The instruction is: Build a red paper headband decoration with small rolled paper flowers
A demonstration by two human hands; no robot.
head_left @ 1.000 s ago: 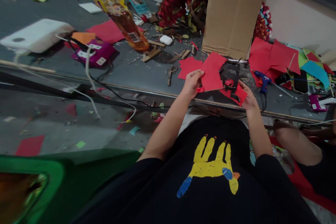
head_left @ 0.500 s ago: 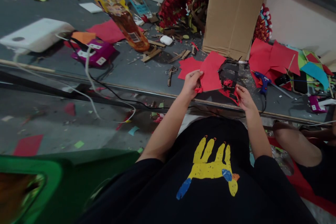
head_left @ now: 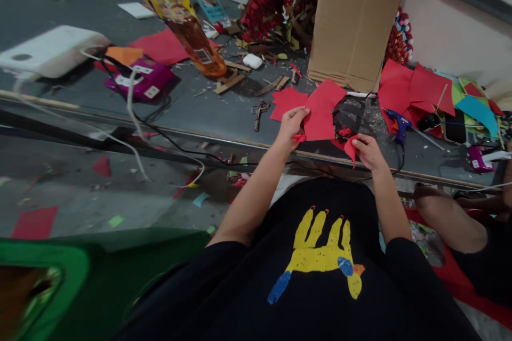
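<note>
My left hand pinches the left edge of a red paper sheet, with a small crumpled red bit under its fingers. Another red paper piece lies on the dark table behind that hand. My right hand is closed on a smaller red paper piece at the table's front edge. Between the hands lies a dark, see-through item with crumpled red bits by it. A blue glue gun rests right of my right hand.
A cardboard sheet stands behind the hands. Bottles, a purple power socket and a white box are at left. Red papers and a phone lie at right, near a person's knee.
My right hand has turned slightly, and the red piece in it now stands up folded, a little further left. A white stick shows more at the cardboard's base. My left hand has barely moved.
</note>
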